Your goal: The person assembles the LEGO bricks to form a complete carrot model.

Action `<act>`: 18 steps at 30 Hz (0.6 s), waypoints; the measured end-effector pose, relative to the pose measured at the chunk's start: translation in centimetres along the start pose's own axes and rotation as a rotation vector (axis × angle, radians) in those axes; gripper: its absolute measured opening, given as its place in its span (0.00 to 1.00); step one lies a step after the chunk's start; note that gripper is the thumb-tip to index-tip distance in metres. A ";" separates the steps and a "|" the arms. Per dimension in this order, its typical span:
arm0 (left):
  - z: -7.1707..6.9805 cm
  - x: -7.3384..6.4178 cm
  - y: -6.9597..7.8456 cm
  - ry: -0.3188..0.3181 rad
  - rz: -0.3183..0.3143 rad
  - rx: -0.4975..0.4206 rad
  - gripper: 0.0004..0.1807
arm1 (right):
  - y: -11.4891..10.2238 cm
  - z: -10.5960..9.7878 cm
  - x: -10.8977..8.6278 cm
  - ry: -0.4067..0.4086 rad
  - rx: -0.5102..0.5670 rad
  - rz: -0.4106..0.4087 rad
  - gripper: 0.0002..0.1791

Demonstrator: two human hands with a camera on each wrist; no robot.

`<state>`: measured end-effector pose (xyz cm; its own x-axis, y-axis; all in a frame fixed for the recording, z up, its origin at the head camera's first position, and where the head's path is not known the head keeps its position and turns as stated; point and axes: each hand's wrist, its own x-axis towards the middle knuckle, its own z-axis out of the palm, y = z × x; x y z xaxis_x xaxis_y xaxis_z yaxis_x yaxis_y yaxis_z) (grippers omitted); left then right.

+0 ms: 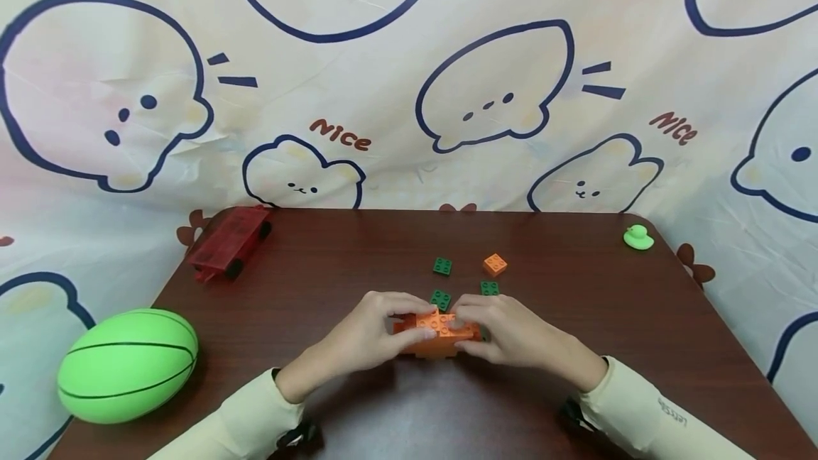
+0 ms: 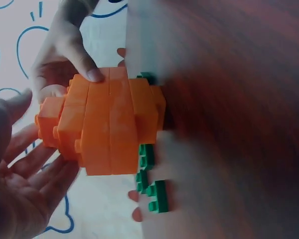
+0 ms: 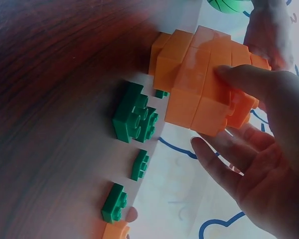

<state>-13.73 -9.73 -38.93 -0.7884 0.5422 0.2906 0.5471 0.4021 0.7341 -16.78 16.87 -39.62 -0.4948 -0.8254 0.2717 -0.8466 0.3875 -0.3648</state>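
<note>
An orange structure of stacked toy building bricks stands on the table between the two hands. Studs show along its stepped upper side. My right hand grips its right end; in the right wrist view the thumb presses the front face, with fingers behind. At the left end, my left hand has fairly straight fingers behind the bricks. Its thumb stands off the studded side in the left wrist view. Whether those fingers touch the bricks is partly hidden.
Several green bricks and a loose orange brick lie beyond the hands. A red toy car sits far left, a green ball near left, and a green toy duck far right. A patterned cloth hangs behind the table.
</note>
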 end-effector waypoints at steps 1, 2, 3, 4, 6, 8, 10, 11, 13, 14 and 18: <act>0.1 0.0 0.0 0.011 -0.025 -0.030 0.17 | 0.0 0.0 0.0 0.001 0.005 0.002 0.10; 0.2 -0.1 -0.1 0.023 -0.040 -0.050 0.16 | 0.0 0.1 0.0 0.001 0.010 0.003 0.10; 0.4 -0.2 0.0 0.034 -0.051 -0.061 0.15 | 0.0 0.1 0.0 0.001 0.012 0.005 0.10; 0.5 -0.2 0.0 0.046 -0.055 -0.062 0.14 | 0.0 0.1 0.0 0.002 0.015 0.006 0.10; 0.6 -0.3 0.1 0.060 -0.058 -0.051 0.14 | 0.0 0.2 0.0 0.001 0.014 0.011 0.10; 0.7 -0.4 0.2 0.068 -0.055 -0.025 0.14 | 0.0 0.1 0.0 -0.001 0.014 0.019 0.09; 0.8 -0.4 0.3 0.069 -0.052 -0.012 0.14 | -0.1 0.1 0.0 -0.002 0.018 0.026 0.09; 0.8 -0.4 0.4 0.068 -0.057 -0.010 0.14 | -0.1 0.1 0.0 -0.003 0.019 0.028 0.09; 0.8 -0.3 0.4 0.063 -0.053 -0.011 0.14 | -0.1 0.1 0.0 -0.002 0.020 0.030 0.09; 0.8 -0.3 0.3 0.062 -0.046 -0.013 0.14 | -0.1 0.1 -0.1 -0.001 0.022 0.029 0.09; 0.7 -0.1 0.2 0.060 -0.021 -0.022 0.15 | -0.1 0.0 -0.1 0.000 0.024 0.024 0.09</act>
<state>-13.32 -9.18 -39.30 -0.8152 0.4888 0.3108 0.5248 0.3961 0.7535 -16.69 16.89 -39.61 -0.5153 -0.8157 0.2627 -0.8294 0.3976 -0.3924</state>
